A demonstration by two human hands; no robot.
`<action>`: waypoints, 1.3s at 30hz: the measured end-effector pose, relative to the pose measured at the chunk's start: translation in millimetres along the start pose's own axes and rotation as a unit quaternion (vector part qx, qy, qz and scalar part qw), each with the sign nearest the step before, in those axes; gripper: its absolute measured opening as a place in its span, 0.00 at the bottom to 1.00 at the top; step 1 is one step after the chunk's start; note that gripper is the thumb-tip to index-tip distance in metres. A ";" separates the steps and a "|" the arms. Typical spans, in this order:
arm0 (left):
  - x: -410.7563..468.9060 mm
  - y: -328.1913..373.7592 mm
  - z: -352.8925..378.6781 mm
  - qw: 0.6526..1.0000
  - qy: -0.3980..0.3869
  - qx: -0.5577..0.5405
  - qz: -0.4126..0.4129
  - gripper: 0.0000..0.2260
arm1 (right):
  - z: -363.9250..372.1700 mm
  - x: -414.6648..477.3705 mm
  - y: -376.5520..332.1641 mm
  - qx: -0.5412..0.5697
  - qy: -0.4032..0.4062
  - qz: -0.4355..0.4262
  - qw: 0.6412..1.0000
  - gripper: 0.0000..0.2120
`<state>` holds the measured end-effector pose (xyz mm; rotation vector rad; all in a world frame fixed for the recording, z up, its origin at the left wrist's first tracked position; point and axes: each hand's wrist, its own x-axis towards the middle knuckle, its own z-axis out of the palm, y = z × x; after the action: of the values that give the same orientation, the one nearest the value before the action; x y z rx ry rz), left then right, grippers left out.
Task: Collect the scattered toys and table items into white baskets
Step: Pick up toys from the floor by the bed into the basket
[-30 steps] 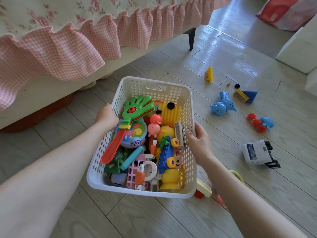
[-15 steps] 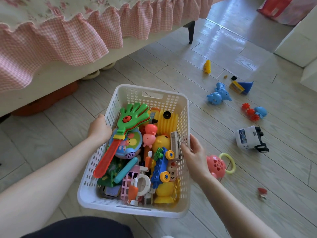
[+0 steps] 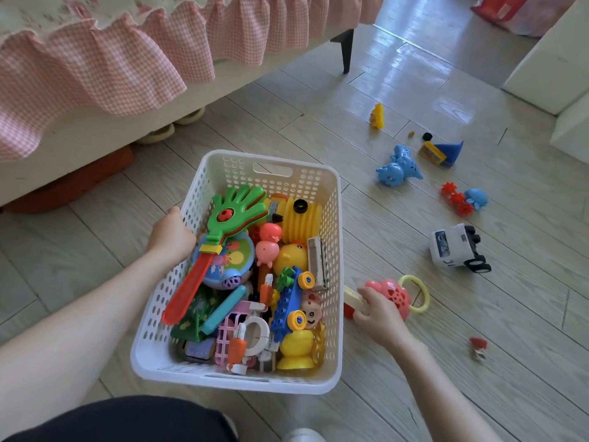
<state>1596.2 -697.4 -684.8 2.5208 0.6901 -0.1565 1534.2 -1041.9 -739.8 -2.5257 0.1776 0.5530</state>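
Note:
A white perforated basket full of toys sits on the floor in front of me. My left hand grips its left rim. My right hand is on the floor just right of the basket, its fingers curled round a cream and red block, beside a pink rattle with a yellow ring. Scattered farther right lie a white toy truck, blue elephant toys, a red and blue toy, a yellow and blue piece, a yellow figure and a small red toy.
A bed with a pink gingham frill and a dark leg runs along the upper left. White furniture stands at the upper right. My dark-clad knee is at the bottom.
My right hand let go of the basket's right rim and dropped to the floor onto the block beside the pink rattle. The basket came down and nearer to me.

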 end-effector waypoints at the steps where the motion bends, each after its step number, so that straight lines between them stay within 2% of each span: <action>1: -0.1 -0.1 0.3 1.000 0.001 0.002 -0.001 0.05 | 0.9 -0.1 0.5 -0.020 -0.006 -0.004 1.000 0.16; 4: 0.0 0.2 0.6 1.000 0.004 0.006 -0.002 0.07 | 2.9 1.3 2.8 -0.058 0.000 -0.020 0.998 0.08; 8: 1.2 -1.6 1.6 1.000 0.002 0.006 0.002 0.07 | 2.4 3.4 3.3 -0.035 0.008 -0.017 0.999 0.03; 10: 1.3 -2.5 2.0 1.000 0.001 0.000 0.003 0.08 | 0.0 2.2 -1.4 0.027 0.034 0.003 0.999 0.02; 12: 0.9 -2.1 2.4 1.000 -0.001 -0.006 0.002 0.09 | -7.6 0.8 -10.3 0.105 0.089 0.017 0.990 0.06; 15: 0.0 -0.9 1.2 1.000 -0.003 -0.007 0.003 0.08 | -29.3 -2.2 -34.4 0.215 0.162 0.023 0.963 0.10; 17: -0.4 -0.6 0.6 1.000 -0.005 -0.012 0.004 0.08 | -45.2 -6.9 -56.0 0.275 0.195 -0.005 0.942 0.11; 19: -1.1 -0.7 -0.2 1.000 -0.004 -0.015 0.005 0.07 | -56.7 -11.6 -79.7 0.263 0.223 -0.065 0.936 0.12; 21: -1.6 -0.1 -0.3 1.000 -0.003 -0.016 0.006 0.06 | -59.3 -13.5 -101.8 0.230 0.204 -0.115 0.944 0.13; 26: 0.5 -1.0 -0.1 1.000 -0.006 -0.020 0.004 0.07 | -36.3 -4.8 -127.8 0.079 0.142 -0.145 0.976 0.12; 29: 1.1 -2.6 0.3 1.000 -0.008 -0.026 0.002 0.08 | -29.6 -3.4 -125.3 0.121 0.148 -0.148 0.970 0.11; 31: 1.0 -2.5 0.7 1.000 -0.008 -0.027 0.003 0.08 | -33.1 -2.9 -117.5 0.166 0.192 -0.153 0.955 0.10; 35: 0.3 -1.0 0.2 1.000 -0.007 -0.015 0.004 0.09 | -43.1 3.1 -80.6 0.177 0.278 -0.107 0.938 0.08; 37: -0.4 -0.6 -0.3 1.000 -0.007 -0.010 0.003 0.09 | -41.6 6.5 -52.7 0.130 0.283 -0.055 0.949 0.08; 39: -0.9 -0.5 -0.3 1.000 -0.008 -0.010 0.004 0.09 | -34.6 8.5 -23.4 0.058 0.254 0.019 0.965 0.13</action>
<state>1595.2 -697.3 -684.5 2.4999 0.6731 -0.1662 1559.5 -1040.8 -705.5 -2.5020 0.4323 -0.1016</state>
